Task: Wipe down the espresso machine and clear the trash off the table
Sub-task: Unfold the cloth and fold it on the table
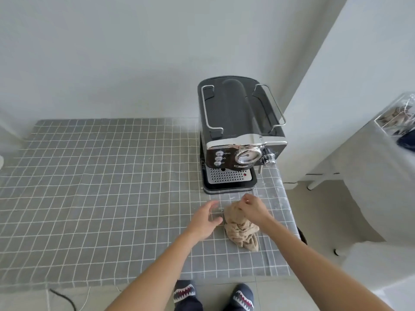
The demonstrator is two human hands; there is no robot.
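A black and chrome espresso machine (240, 133) stands at the back right of the table (94, 189), which has a grey checked cloth. In front of it lies a crumpled beige cloth (241, 232). My right hand (252, 208) pinches the top of this cloth, fingers bunched. My left hand (205, 218) hovers just left of the cloth with its fingers spread, holding nothing. No trash shows on the table.
The table's right edge runs close beside the machine and the cloth. A white-draped surface (363, 167) with a clear box (397, 115) stands to the right. A black cable (65, 299) lies on the floor near my feet.
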